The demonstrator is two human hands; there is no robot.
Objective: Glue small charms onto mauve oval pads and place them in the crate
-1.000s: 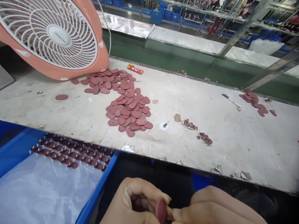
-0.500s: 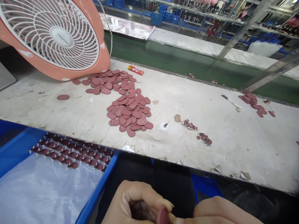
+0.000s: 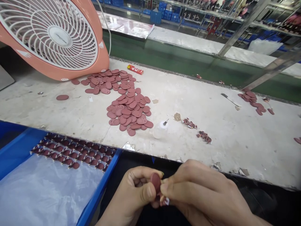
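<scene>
Maroon disc (image 3: 155, 182) is pinched between thumb and forefinger of the left hand (image 3: 134, 193), held just in front of the near edge of the surface (image 3: 235, 141). Fingertips of the right hand (image 3: 199, 188) are bunched at the disc's side; whether anything is pinched by them can't be told. Small maroon-and-white piece (image 3: 164, 200) is seen just under the disc, between the hands, partly covered. Blue bin (image 3: 16, 153) is set below the near edge, left side; rows of maroon assemblies (image 3: 75, 165) are laid along its far edge. On the surface, mid-depth: front heap of discs (image 3: 129, 111), with a clear bottle (image 3: 160, 131) placed just right of it, dark tip showing, and two small bundles (image 3: 204, 137) farther right. Back heap (image 3: 105, 83) is piled against the fan (image 3: 60, 35), left side. Red packet (image 3: 135, 69) is set by the far edge. Smaller cluster of discs (image 3: 250, 96) is placed at the far edge, right side, by a metal post (image 3: 270, 69).
</scene>
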